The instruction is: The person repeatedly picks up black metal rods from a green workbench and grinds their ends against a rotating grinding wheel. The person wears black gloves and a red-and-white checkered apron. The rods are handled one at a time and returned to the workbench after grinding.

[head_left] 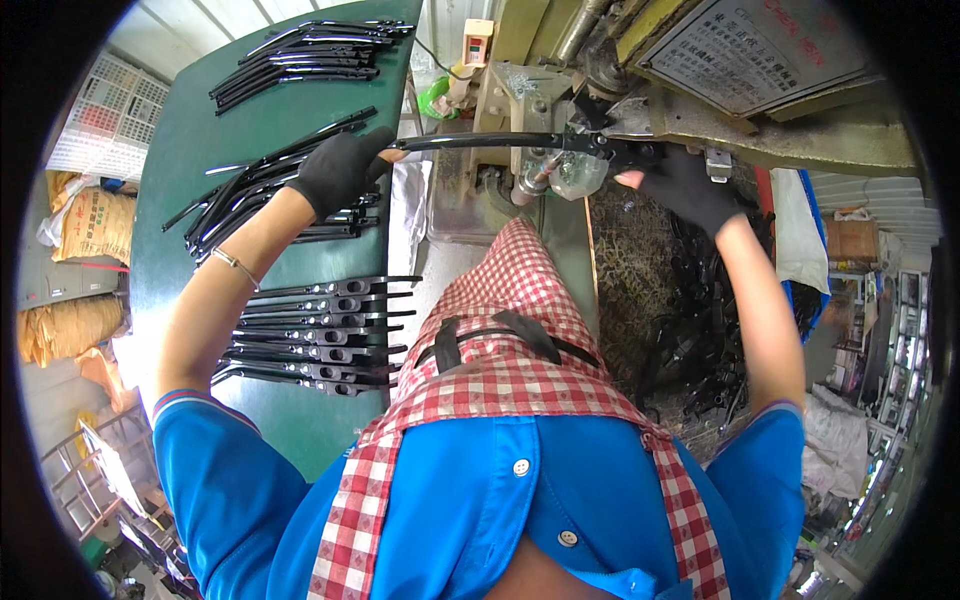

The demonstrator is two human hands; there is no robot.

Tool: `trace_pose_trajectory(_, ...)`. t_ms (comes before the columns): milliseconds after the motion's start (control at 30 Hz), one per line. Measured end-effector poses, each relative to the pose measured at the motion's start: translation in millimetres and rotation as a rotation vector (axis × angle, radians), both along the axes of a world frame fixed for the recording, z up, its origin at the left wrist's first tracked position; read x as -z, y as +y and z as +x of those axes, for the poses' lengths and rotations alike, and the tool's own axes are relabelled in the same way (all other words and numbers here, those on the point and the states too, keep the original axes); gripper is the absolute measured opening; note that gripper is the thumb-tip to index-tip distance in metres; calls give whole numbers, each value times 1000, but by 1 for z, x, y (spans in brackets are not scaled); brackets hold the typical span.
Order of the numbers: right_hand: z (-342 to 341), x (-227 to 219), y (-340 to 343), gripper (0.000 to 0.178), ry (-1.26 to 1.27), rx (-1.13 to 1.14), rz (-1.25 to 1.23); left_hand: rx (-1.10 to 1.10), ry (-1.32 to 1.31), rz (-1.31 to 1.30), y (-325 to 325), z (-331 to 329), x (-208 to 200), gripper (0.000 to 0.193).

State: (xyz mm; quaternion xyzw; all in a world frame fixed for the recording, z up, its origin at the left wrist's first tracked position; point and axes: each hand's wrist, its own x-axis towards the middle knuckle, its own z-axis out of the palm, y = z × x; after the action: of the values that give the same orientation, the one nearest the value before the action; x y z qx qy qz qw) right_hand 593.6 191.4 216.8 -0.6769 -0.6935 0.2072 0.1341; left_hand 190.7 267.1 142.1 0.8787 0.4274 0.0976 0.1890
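My left hand [338, 172], in a black glove with a bare fingertip, is closed round the left end of a long black metal arm [470, 141], perhaps a wiper arm. This arm lies level across the front of a press-like machine [540, 100], its wider right end under the machine's working head. At that end my right hand [692, 192], also black-gloved and slightly blurred, grips a dark piece [630, 155] whose shape is hard to make out against the glove. A metal cylinder with a clear, shiny wrapping [577, 175] sits just below the arm.
On the green table [300, 440] to the left lie several similar arms: a far bundle [305, 62], a loose pile [270, 185] beside my left hand, and a near row [330, 335]. A bin of dark parts [690, 330] stands at right. A sign plate [755, 50] hangs above.
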Motion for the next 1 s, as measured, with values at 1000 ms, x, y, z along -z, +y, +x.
trace_pose_trajectory(1000, -33, 71, -57, 12, 225, -398, 249, 104, 135, 217, 0, 66, -8, 19)
